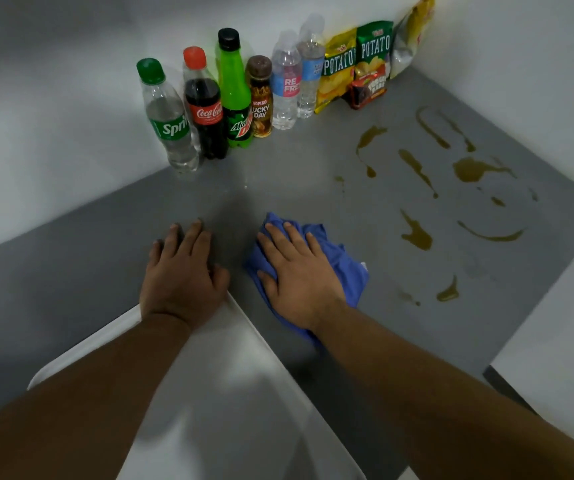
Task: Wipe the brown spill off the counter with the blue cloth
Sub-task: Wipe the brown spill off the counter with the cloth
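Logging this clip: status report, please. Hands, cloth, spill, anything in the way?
Right hand flat on blue cloth, pressing it to counter. Left hand flat on counter, empty. Brown spill unwiped, right of cloth. Path clear; bottles stand well back.

Labels on the drinks and snacks along the back wall, 11 to 1 o'clock

Going clockwise: green-capped bottle [169, 123] reads "Spri", the rest turned away; red-capped bottle [207, 112] "Coca-Cola"; green bottle [237, 109] a partial Mountain Dew logo; brown bottle [260, 98] "KOPIKO LUCKY DAY"; water bottle [286, 84] "RE FRE" on pink; yellow chip bag [337, 71] and green chip bag [373, 46] each "POTATO"; red pack [367, 93] print too blurred to read
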Available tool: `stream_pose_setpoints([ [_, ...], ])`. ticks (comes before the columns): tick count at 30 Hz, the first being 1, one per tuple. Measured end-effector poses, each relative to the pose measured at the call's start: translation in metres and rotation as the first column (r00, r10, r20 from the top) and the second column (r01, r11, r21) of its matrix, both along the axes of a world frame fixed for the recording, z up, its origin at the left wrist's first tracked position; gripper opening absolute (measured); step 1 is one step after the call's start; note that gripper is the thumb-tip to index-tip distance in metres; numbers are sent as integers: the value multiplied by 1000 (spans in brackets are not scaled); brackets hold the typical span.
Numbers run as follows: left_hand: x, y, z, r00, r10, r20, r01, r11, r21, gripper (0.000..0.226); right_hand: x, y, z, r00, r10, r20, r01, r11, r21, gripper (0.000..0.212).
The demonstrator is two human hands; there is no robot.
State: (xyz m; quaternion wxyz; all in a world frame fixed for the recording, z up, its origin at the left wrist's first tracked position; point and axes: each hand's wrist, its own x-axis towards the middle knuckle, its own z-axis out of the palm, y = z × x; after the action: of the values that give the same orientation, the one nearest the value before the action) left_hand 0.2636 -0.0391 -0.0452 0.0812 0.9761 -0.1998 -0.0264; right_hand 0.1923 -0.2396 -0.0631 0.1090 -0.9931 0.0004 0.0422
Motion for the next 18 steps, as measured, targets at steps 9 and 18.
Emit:
stream_pose_setpoints([
  [9, -4, -2, 8, 1000, -6, -28, 5, 1000, -10, 77, -141, -25, 1, 997, -47, -56, 47, 999, 0, 65],
  [18, -10, -2, 8, 999, -45, -12, 45, 998, 34, 74, -108, -24, 7, 984, -151, -92, 150, 988, -23, 67],
])
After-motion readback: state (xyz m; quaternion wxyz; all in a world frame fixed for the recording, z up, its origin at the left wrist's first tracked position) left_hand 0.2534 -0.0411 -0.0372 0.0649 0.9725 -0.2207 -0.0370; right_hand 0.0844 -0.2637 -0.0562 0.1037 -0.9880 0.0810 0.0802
